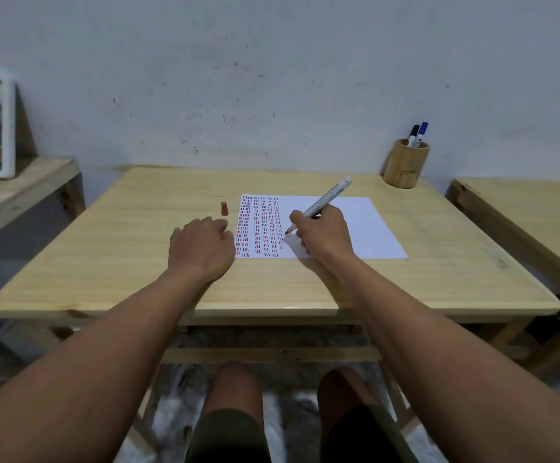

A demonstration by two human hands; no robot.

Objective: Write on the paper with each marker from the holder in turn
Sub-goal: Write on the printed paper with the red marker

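Just then the right hand (322, 230) gripped the red marker (325, 200), tip on the paper (355, 228), while the left hand's (202, 248) loosely curled fingers (220, 225) held nothing.

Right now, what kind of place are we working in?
Probably a plain indoor work or study corner, not a fitted office. A bare wooden table stands against a scuffed white wall, with similar wooden benches on both sides, a wooden marker holder and a sheet of paper.
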